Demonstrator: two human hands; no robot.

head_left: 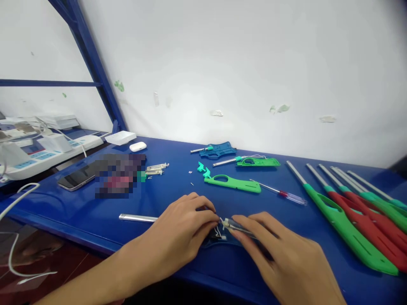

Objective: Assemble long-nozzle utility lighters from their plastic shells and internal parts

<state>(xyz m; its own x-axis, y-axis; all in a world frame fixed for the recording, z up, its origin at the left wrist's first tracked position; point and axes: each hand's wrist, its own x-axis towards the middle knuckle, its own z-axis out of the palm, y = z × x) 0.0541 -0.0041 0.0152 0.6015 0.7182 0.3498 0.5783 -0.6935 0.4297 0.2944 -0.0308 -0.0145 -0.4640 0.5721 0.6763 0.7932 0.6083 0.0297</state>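
A blue lighter casing half (229, 242) lies on the table in front of me, partly covered by my hands, with small parts and a thin white wire (218, 231) inside. From under my left hand (190, 222) a metal lighter tube (136, 217) sticks out to the left. The left fingers are pinched close to the wire and a small valve; what is between them is hidden. My right hand (276, 250) grips a translucent lighter fuel tank (237, 225) between thumb and fingers, its valve end pointing left, above the casing.
Beyond my hands lie a green casing half (235, 184), a screwdriver (292, 198), another green half (259, 162) and a blue half (218, 150). Several assembled lighters (352, 228) are on the right. Fuel tanks (155, 169), a phone (79, 176) and a power strip (54, 154) are left.
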